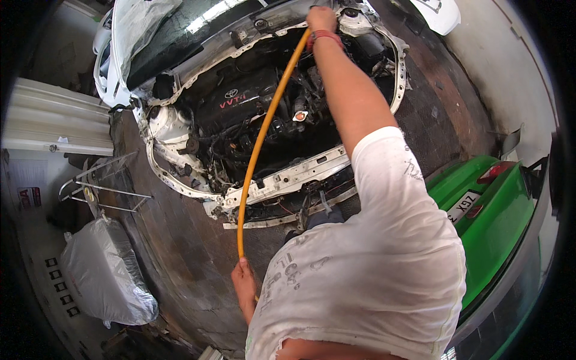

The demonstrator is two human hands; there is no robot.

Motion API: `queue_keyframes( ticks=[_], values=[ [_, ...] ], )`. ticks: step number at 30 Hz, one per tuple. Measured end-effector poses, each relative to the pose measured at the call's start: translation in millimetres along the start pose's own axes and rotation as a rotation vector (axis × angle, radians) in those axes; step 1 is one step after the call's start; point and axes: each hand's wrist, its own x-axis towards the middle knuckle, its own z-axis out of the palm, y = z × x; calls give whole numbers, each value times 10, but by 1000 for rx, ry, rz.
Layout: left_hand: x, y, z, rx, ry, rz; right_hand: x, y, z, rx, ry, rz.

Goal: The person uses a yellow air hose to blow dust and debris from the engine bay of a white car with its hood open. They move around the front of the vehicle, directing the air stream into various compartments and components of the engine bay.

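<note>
A long orange hose (262,135) crosses the open engine bay of a white car, curving from far right down to near left. My right hand (322,20) is stretched out over the far edge of the bay, closed around the hose's upper end; whatever fitting sits there is hidden by the fingers. Beside my body, low on the left, my left hand (242,283) is closed on the hose's lower part, which passes behind my shirt. Beneath the hose lies the engine with its black cover (225,105). A small orange and white cap (300,116) shows beside the hose.
The car's bare white front crossmember (288,177) runs between me and the engine. A metal folding frame (105,192) and a plastic-wrapped bulky thing (108,273) stand at left. A green car's rear (504,207) is close at right. Dark tiled floor (192,258) surrounds the white car.
</note>
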Motion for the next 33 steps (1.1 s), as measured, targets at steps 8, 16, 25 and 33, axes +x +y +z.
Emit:
queue_keyframes(
  ticks=[8, 16, 25, 33],
  values=[
    [89, 367, 194, 74, -91, 70, 666, 33, -724, 136, 179, 18],
    [77, 312, 227, 87, -143, 85, 902, 89, -955, -84, -44, -36],
    [-50, -327, -32, -83, -90, -55, 214, -92, -355, -916, -415, -751],
    [-65, -1070, -573, -119, 18, -76, -1008, -577, 467, -371, -650, -375]
  ],
)
